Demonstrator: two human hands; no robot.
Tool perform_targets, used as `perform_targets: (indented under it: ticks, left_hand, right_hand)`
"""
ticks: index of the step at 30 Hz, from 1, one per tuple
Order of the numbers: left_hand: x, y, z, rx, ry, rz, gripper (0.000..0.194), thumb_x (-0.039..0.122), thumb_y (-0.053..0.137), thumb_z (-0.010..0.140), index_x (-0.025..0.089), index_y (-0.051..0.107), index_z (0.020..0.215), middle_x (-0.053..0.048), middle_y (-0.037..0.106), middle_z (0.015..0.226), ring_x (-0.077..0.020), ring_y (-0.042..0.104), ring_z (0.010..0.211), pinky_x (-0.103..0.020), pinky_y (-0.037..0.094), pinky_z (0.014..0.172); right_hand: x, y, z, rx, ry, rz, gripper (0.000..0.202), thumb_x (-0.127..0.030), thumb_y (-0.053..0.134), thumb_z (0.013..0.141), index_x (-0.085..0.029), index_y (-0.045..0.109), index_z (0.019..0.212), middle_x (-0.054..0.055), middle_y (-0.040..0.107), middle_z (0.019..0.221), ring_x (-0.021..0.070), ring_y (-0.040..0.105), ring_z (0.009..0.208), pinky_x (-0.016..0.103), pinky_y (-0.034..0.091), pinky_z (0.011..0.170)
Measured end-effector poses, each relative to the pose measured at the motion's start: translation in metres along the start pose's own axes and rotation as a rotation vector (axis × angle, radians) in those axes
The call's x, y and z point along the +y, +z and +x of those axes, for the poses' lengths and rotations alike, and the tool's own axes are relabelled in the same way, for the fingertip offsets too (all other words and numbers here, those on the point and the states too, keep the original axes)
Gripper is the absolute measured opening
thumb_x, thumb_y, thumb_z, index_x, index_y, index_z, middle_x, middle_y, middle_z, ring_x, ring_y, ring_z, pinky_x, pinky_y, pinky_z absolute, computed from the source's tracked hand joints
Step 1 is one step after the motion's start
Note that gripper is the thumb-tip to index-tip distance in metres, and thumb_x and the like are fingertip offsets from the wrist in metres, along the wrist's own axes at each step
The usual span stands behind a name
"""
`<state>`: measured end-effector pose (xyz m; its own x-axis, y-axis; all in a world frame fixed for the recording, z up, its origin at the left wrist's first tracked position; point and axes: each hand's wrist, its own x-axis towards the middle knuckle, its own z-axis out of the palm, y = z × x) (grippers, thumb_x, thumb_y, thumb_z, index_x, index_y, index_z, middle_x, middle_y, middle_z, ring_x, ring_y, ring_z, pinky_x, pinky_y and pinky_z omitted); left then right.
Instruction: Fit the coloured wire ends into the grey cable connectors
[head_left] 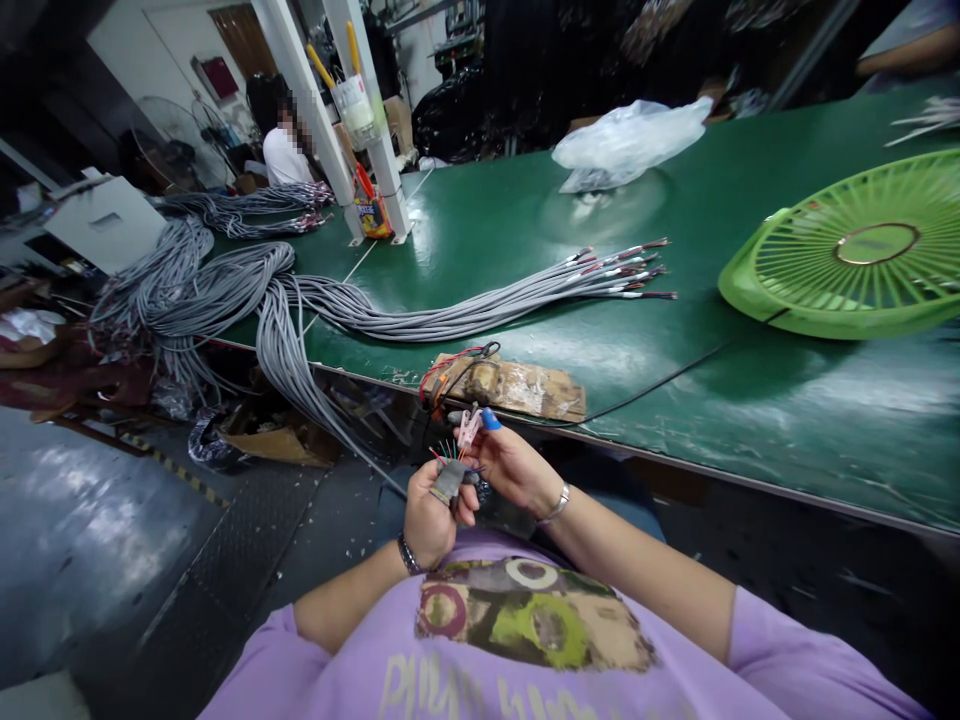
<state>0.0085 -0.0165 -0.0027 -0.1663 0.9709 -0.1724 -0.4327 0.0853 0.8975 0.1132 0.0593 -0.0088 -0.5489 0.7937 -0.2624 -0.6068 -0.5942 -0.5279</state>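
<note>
My left hand is closed round the end of a grey cable, whose thin coloured wires fan out above the fingers. Beside it, my right hand has blue tape on one fingertip and pinches a small pale pink clip close to the wire ends. Just beyond both hands, a worn wooden block with red and black leads lies at the bench edge. A bundle of grey cables stretches over the green bench, its stripped ends pointing right.
On the green bench are a green fan, a clear plastic bag and white posts. Coiled cables hang over the left edge. A person in white is at the back left.
</note>
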Motion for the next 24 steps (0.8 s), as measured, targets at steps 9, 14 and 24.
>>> perform_targets:
  ticks: [9, 14, 24]
  left_hand:
    - [-0.0018, 0.0058, 0.0021, 0.037, -0.020, -0.048, 0.032, 0.045, 0.066, 0.072, 0.014, 0.060, 0.070, 0.001, 0.059, 0.046, -0.0057, 0.044, 0.029, -0.014, 0.029, 0.030]
    - [-0.0062, 0.0034, 0.0019, 0.020, -0.058, -0.029, 0.036, 0.048, 0.066, 0.072, 0.014, 0.058, 0.068, 0.001, 0.059, 0.045, -0.0059, 0.044, 0.028, -0.015, 0.029, 0.029]
    - [-0.0061, -0.0017, -0.0023, 0.017, -0.033, -0.016, 0.036, 0.049, 0.067, 0.071, 0.015, 0.058, 0.071, 0.001, 0.059, 0.044, -0.0063, 0.044, 0.028, -0.015, 0.031, 0.028]
  right_hand:
    - [0.0018, -0.0004, 0.0031, -0.034, -0.030, 0.016, 0.027, -0.043, 0.074, 0.070, -0.018, 0.069, 0.077, 0.001, 0.063, 0.067, 0.0112, 0.052, 0.057, 0.023, 0.043, 0.053]
    - [0.0043, -0.0033, 0.0066, -0.014, -0.054, 0.001, 0.029, -0.044, 0.075, 0.068, -0.018, 0.069, 0.079, 0.001, 0.064, 0.067, 0.0112, 0.051, 0.056, 0.023, 0.042, 0.051]
    - [0.0019, -0.0074, 0.0014, 0.001, 0.026, -0.017, 0.036, -0.054, 0.067, 0.073, -0.018, 0.064, 0.081, 0.003, 0.065, 0.077, 0.0116, 0.056, 0.064, 0.022, 0.045, 0.055]
